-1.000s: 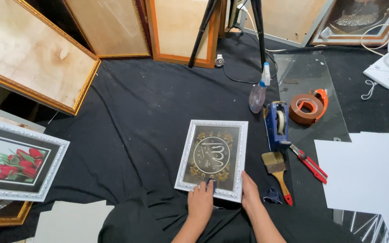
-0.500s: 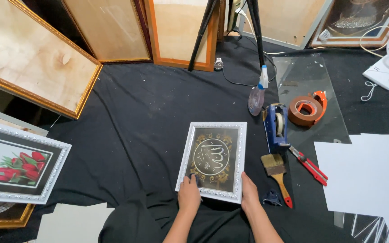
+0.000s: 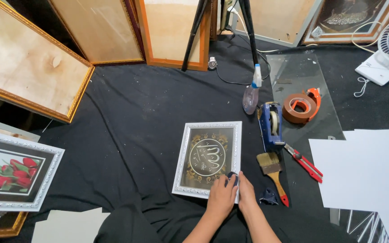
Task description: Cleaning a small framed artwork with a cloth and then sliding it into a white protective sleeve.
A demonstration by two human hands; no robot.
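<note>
A small silver-framed picture (image 3: 183, 157) with a round gold ornament on a dark ground lies flat on the black cloth (image 3: 127, 121) in front of me. My left hand (image 3: 219, 198) rests on its lower right corner and presses a small dark cloth (image 3: 232, 178) onto the glass. Just beside it, my right hand (image 3: 247, 194) grips the frame's lower right edge. Both forearms come in from the bottom of the view.
Right of the frame lie a paintbrush (image 3: 272, 168), a blue tape dispenser (image 3: 271, 126), a red cutter (image 3: 305, 159), an orange tape roll (image 3: 300, 104), a spray bottle (image 3: 251, 94) and white sheets (image 3: 365, 166). A tulip picture (image 3: 10, 173) lies left. Large frames lean at the back.
My left hand slid from the frame's lower left corner to its lower right corner, next to my right hand. The right hand and the frame stayed where they were.
</note>
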